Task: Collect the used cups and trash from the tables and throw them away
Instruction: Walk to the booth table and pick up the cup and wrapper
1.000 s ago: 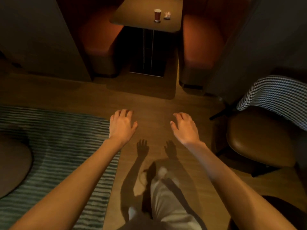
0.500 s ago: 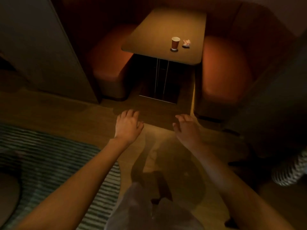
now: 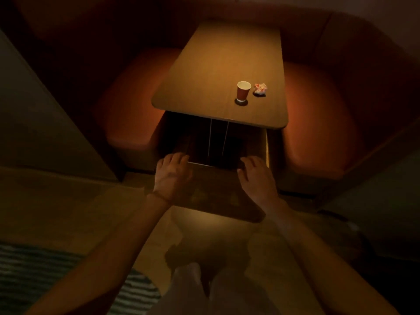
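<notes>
Person is standing at the open end of a booth, looking down at the table (image 3: 218,71). Both arms are reaching forward, palms down, nothing in either hand. Left hand (image 3: 171,176) is hanging with fingers loosely spread; right hand (image 3: 255,176) is doing the same, fingers apart. Hands are well apart from each other and both are sitting short of the table's near edge, over the floor (image 3: 68,212). Reads as an approach pose, arms out ready to pick, not a grasp.

Task items are sitting together on the right side of the table, toward the near end. Red paper cup (image 3: 243,93) is standing upright, open mouth up, with a dark ring under its base, probably a coaster or a shadow; too dim to tell. Crumpled wrapper (image 3: 260,88) is lying just beside the cup on its right, apparently not touching it. Likely left there by whoever sat on the right-hand seat (image 3: 318,123), since both are closer to that side. Left-hand seat (image 3: 129,105) is showing nothing on it. Rest of the tabletop is showing nothing else.

Judgement: collecting at this table is not yet started. Right hand is the nearer one to both items, so it is better placed for the cup, with the left free for the wrapper. No bin is showing. Striped rug (image 3: 56,280) is lying at lower left.
</notes>
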Tool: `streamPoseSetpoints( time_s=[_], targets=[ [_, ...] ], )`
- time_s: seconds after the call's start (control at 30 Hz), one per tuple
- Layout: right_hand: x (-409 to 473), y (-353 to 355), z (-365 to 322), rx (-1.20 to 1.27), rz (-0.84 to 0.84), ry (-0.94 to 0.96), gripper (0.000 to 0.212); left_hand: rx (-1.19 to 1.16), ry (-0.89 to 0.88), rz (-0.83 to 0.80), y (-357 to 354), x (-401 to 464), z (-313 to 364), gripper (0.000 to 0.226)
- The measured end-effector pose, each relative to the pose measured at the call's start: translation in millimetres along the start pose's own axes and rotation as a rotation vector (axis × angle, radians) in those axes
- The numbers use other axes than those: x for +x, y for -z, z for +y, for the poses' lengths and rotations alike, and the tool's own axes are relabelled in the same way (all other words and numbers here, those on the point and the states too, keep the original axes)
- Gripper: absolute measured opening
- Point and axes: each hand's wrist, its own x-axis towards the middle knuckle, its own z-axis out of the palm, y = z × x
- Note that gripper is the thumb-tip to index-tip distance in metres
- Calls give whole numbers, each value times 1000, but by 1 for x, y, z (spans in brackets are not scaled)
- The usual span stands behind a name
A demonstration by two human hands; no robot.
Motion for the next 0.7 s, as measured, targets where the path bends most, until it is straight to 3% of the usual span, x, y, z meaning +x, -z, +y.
streamPoseSetpoints(
  time_s=[0.3, 0.5, 0.7],
  targets=[
    [145, -28, 33, -6, -10, -62, 45, 18, -76, -100, -37, 178, -20, 50],
    [273, -30, 74, 62, 77, -126, 43, 15, -140, -129, -52, 310, -11, 50],
    [377, -28, 114, 121, 47, -140, 48, -83, -114, -132, -63, 411, -2, 49]
  ],
)
